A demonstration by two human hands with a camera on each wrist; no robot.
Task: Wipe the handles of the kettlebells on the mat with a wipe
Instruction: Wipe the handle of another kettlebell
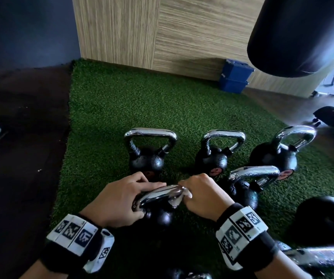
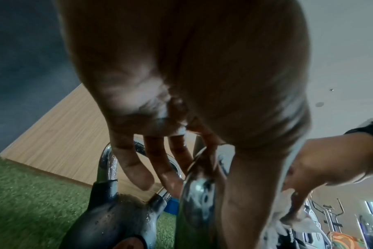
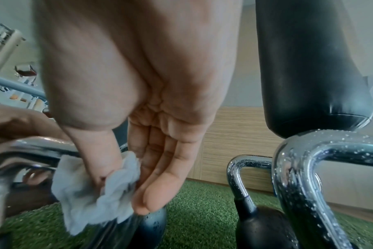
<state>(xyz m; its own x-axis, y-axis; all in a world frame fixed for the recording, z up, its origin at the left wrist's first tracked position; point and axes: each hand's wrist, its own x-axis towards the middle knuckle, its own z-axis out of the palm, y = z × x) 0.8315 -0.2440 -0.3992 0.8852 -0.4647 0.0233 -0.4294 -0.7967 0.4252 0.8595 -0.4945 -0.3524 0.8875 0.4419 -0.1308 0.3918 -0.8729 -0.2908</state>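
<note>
Chrome handle (image 1: pixel 158 195) runs left-right, left hand (image 1: pixel 119 200) gripping it, right hand (image 1: pixel 202 195) pinching wipe (image 3: pixel 96 190) at its right end.

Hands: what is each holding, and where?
Left hand grips the near kettlebell by its chrome handle's left end; right hand pinches the wipe against the right end.

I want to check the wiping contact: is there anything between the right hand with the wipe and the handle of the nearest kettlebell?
Nothing visible does. The right hand pinches the wipe directly against the right end of the chrome handle, while the left hand grips its left end, apart from the wipe.
</note>
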